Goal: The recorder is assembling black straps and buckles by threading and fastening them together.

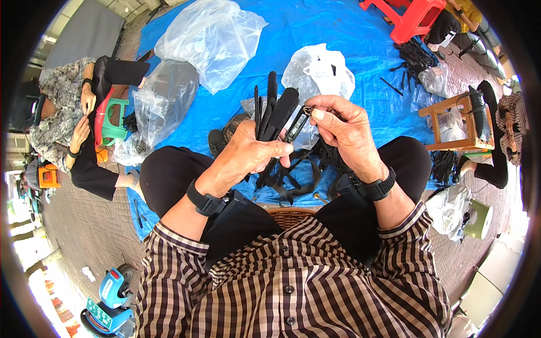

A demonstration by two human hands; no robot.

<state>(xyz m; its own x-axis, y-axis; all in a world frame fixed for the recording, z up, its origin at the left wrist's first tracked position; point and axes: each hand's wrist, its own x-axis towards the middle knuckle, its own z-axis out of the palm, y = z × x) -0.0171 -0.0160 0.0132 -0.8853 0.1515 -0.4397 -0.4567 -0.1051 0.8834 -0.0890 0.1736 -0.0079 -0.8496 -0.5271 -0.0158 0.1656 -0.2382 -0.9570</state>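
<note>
Left hand [243, 153] — black strips [280, 114]; right hand [344, 128] — small metal piece [308, 111]

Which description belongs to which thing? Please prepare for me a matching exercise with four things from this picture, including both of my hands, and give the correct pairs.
Things:
1. Left hand
2. Tarp
3. Right hand
4. Wooden stool

Descriptions:
A. Toward the picture's right side
B. Pinching a small shiny piece
C. Gripping long black strips
D. Blue and spread out

Pairs: 1-C, 2-D, 3-B, 4-A
</note>
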